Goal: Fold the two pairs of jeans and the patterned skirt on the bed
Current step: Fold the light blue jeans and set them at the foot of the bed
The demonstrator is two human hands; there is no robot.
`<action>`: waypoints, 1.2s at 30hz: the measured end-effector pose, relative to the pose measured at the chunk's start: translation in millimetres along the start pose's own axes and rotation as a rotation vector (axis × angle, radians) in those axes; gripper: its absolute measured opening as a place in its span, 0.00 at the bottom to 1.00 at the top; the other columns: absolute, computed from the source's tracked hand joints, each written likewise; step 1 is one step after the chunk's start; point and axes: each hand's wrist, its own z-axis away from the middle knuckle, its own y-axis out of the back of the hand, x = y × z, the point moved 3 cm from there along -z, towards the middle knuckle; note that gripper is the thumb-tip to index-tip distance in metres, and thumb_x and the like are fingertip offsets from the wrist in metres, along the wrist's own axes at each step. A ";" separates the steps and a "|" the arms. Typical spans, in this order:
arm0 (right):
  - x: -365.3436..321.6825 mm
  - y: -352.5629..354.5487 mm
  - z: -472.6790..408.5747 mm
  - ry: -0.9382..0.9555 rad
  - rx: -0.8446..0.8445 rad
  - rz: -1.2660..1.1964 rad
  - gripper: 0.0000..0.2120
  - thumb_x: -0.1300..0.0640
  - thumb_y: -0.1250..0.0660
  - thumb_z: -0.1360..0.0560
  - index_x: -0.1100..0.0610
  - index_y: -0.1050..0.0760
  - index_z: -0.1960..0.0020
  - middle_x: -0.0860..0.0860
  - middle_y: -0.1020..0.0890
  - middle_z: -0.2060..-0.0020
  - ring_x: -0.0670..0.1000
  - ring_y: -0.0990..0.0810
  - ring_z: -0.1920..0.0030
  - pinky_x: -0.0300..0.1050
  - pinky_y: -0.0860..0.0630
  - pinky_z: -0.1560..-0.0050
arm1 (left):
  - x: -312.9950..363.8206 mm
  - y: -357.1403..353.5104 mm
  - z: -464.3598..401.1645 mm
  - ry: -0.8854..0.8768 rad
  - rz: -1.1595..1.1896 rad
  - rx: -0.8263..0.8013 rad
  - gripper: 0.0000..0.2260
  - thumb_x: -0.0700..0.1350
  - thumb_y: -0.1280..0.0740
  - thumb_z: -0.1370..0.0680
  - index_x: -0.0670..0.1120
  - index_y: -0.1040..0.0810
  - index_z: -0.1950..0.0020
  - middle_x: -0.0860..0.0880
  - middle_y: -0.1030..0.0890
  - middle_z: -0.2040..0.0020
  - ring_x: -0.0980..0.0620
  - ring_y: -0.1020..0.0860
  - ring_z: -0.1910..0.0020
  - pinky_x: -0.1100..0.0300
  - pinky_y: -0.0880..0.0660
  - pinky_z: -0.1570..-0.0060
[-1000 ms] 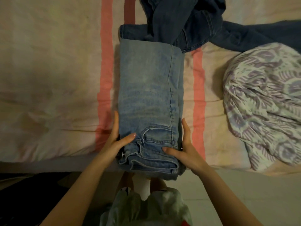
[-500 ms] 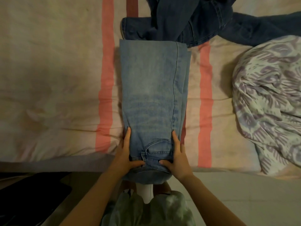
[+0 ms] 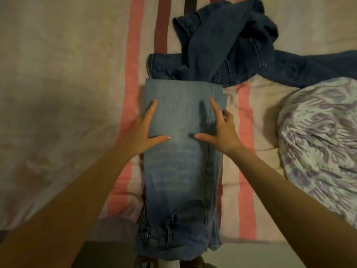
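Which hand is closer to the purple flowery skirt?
The right hand. It rests on the right side of the light blue jeans, on the side where the patterned skirt lies bunched. The left hand lies on the jeans' left edge, farther away.

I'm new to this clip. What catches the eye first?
The light blue jeans lie in a long strip down the middle of the striped bed, both hands flat on them: left hand, right hand. Behind lie crumpled dark jeans; the patterned skirt is heaped at right.

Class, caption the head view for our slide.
Both hands press flat on light jeans; dark jeans and skirt wait unfolded.
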 end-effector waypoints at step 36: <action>-121.7 134.8 -151.4 0.172 0.306 -0.285 0.48 0.51 0.24 0.34 0.50 0.50 0.24 0.49 0.43 0.25 0.50 0.41 0.27 0.34 0.37 0.39 | 99.9 155.6 -177.1 -0.115 0.378 0.303 0.51 0.46 0.23 0.34 0.53 0.55 0.23 0.50 0.44 0.24 0.54 0.37 0.28 0.53 0.32 0.32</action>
